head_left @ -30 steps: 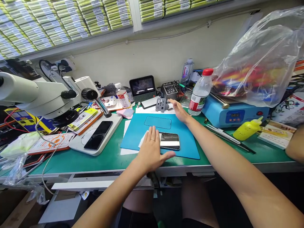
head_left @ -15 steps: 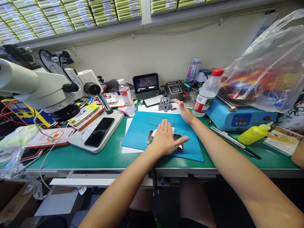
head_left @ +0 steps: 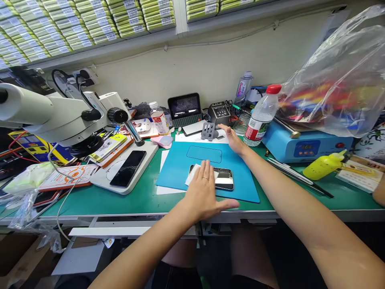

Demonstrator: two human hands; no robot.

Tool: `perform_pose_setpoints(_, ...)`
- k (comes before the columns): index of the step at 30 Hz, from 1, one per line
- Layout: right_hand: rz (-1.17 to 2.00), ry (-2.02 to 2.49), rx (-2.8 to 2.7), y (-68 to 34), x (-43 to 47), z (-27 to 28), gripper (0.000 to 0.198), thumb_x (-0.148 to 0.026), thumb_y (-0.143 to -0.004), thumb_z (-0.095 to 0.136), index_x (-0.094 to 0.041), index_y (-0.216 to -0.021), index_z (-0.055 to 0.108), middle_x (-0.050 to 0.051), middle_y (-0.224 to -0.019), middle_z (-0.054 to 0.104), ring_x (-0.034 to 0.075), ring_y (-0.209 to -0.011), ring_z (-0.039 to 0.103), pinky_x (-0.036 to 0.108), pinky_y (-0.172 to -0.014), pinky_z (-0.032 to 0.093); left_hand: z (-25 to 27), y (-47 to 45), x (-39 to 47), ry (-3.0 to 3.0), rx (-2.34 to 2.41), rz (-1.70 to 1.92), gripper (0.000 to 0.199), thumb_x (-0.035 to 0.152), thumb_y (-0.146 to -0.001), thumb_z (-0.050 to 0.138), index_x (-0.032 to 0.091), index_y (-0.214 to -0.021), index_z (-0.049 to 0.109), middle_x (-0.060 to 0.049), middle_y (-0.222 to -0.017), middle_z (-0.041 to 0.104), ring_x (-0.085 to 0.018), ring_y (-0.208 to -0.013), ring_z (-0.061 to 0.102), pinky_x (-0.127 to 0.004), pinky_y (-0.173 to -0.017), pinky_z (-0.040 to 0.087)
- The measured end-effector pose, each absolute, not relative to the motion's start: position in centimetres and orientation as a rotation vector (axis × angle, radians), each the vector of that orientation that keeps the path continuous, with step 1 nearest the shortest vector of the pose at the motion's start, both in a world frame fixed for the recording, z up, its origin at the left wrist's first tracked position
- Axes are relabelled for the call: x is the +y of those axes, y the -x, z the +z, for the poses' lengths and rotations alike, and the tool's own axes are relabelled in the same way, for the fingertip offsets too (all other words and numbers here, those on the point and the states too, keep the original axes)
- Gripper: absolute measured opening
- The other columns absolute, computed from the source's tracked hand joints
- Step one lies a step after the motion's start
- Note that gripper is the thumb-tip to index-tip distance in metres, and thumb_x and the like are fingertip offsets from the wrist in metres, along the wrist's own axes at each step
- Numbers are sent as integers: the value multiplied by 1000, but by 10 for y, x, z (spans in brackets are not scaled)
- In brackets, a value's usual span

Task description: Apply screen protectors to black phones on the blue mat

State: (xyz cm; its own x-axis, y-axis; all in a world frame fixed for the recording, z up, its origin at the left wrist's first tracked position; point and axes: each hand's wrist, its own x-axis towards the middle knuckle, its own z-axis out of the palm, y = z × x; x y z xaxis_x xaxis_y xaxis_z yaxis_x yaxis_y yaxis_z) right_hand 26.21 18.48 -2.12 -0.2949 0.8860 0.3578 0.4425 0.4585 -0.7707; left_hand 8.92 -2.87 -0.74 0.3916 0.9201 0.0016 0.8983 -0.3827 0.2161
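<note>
My left hand point(head_left: 202, 190) lies flat, fingers stretched and thumb spread, with its fingertips on a folded white wipe point(head_left: 191, 175). Under the wipe is a phone point(head_left: 225, 181) with a dark, glossy, reflective face, lying on a blue mat point(head_left: 174, 160). Part of the phone is hidden by the hand and wipe. My right hand point(head_left: 234, 139) rests near the mat's far right edge, its fingers raised and apart, holding nothing. An outlined rectangle marks the mat beyond the phone.
A microscope point(head_left: 60, 114) stands at the left, a black phone point(head_left: 128, 168) on its base. Behind the mat is a grey stand point(head_left: 208, 131). To the right are a red-capped bottle point(head_left: 261, 116), a blue heating device point(head_left: 306, 145), tweezers point(head_left: 290, 170) and a yellow squeeze bottle point(head_left: 323, 166).
My left hand has slid toward me and slightly left with the wipe, uncovering more of the phone's right part. My right hand has stayed about where it was. The view has shifted slightly.
</note>
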Motion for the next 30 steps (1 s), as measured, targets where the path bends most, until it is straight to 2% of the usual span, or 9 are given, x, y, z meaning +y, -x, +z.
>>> perform_pose_setpoints(8,688,1070,-1909,-263,181,-19,98,-88,-81,3,-33,-142,56,3,-157,47,31,-151,29,54,-126,14,1,-150,-4,-2452,1475,229,125,91,-79,4,-6,-155,23,-24,-164,11,-34,-154,5,-46,-127,14)
perform_pose_setpoints(12,705,1086,-1886,-264,182,-21,99,-88,-80,1,-33,-143,55,2,-158,46,31,-152,29,54,-125,17,2,-126,13,-2429,1562,229,119,88,-83,4,-5,-156,21,-21,-165,12,-32,-154,7,-45,-127,18)
perform_pose_setpoints(18,697,1094,-1910,-264,181,-19,99,-86,-81,1,-31,-147,51,4,-159,44,31,-152,27,53,-126,13,-6,-66,-9,-2422,1716,192,112,85,-88,12,-3,-156,19,-23,-165,7,-32,-154,2,-48,-126,18)
perform_pose_setpoints(24,688,1075,-1962,-261,181,-17,105,-90,-77,2,-29,-147,52,6,-158,45,34,-151,27,56,-125,14,-11,-60,-49,-2475,1711,154,123,91,-81,20,-7,-156,17,-26,-164,5,-35,-154,0,-51,-126,13)
perform_pose_setpoints(30,656,1067,-1951,-262,190,-24,106,-90,-77,0,-29,-145,54,6,-157,47,33,-151,29,54,-126,15,-4,-112,-45,-2532,1515,170,129,95,-76,13,-5,-157,17,-23,-165,6,-35,-153,-1,-47,-127,14)
